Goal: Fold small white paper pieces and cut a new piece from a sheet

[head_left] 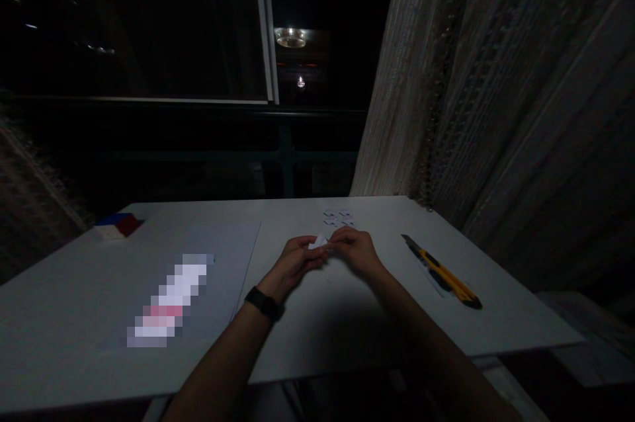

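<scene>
head view: hands on paper scrap

Bare forearms, a black wristwatch strapped on the left wrist.

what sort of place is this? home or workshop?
Probably a home room at night: white table by a dark window and heavy curtain. A utility knife lies near; left hand and right hand pinch a small paper piece.
</scene>
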Tool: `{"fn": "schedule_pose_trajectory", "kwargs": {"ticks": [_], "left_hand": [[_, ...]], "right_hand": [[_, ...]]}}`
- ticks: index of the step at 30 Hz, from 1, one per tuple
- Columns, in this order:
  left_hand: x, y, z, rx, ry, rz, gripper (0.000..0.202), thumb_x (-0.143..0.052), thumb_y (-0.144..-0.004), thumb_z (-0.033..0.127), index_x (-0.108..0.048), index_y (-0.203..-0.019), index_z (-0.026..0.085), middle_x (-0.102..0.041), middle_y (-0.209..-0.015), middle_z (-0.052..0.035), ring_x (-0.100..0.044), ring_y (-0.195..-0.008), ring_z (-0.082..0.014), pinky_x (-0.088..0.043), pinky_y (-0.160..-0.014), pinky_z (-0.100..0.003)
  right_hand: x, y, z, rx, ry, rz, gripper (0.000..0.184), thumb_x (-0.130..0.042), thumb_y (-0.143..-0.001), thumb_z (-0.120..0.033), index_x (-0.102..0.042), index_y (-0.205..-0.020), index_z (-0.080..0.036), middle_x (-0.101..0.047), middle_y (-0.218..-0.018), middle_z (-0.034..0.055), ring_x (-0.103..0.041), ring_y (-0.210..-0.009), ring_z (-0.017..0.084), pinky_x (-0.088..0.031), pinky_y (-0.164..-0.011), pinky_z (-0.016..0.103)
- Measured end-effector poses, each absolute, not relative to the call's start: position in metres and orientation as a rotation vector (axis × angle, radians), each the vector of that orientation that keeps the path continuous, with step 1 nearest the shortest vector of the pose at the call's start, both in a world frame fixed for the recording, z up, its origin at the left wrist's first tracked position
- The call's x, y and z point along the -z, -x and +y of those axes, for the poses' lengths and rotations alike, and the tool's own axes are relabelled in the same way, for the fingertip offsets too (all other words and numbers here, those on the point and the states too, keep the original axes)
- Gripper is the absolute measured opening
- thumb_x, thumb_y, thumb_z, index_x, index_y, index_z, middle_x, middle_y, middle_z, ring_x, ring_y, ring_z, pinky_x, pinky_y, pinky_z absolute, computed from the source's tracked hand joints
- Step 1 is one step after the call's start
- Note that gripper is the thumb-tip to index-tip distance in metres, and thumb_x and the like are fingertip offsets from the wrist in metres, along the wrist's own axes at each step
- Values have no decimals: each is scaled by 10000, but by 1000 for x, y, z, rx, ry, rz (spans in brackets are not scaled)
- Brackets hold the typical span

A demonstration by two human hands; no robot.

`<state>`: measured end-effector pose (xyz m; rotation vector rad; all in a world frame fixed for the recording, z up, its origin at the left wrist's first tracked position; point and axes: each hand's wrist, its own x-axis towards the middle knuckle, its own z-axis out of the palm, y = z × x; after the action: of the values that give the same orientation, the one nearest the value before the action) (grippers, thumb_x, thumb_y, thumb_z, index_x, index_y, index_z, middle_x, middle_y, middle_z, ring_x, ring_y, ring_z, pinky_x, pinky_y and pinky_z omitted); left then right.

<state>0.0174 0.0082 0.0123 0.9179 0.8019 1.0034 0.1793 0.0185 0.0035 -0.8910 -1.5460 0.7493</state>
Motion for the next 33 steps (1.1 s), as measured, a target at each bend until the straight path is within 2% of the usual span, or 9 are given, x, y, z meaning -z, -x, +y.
{"fn": "schedule_pose_trajectory", "kwargs": {"ticks": [14, 24, 28, 33], "left_hand": [[-12, -17, 8, -964, -861, 767, 212, -678, -596, -2, -621, -779, 88, -668, -735, -82, -618, -616, -115, -494, -615, -205], [-7, -17, 10, -877, -799, 567, 197, -706, -577, 23, -656, -755, 90, -657, -751, -67, -611, -660, -98, -486, -644, -174], [-12, -18, 8, -867, -829, 586, 144, -720, -621, 125, -653, -742, 90, -641, -751, -64, -603, -650, -96, -482, -614, -174], [-13, -22, 4, -922, -915, 755, 192, -729, -636, 243, -645, -721, 92, -620, -683, -54, -578, -594, -87, -453, -533, -165]], "right_hand": [[-17, -189, 6, -612, 889, -1844, 83, -633, -696, -225, -707, -658, -225, -642, -723, 40, -589, -708, 165, -463, -690, 300], [-10, -192, 2, -688, 956, -1759, 81, -635, -671, -217, -713, -661, -236, -684, -692, 25, -619, -677, 181, -477, -675, 302], [-10, -191, 1, -691, 989, -1741, 105, -610, -685, -208, -709, -656, -229, -686, -683, 21, -623, -670, 178, -476, -669, 296], [-10, -190, 0, -664, 942, -1764, 133, -597, -693, -180, -708, -647, -239, -680, -677, 12, -619, -658, 170, -475, -663, 294]]}}
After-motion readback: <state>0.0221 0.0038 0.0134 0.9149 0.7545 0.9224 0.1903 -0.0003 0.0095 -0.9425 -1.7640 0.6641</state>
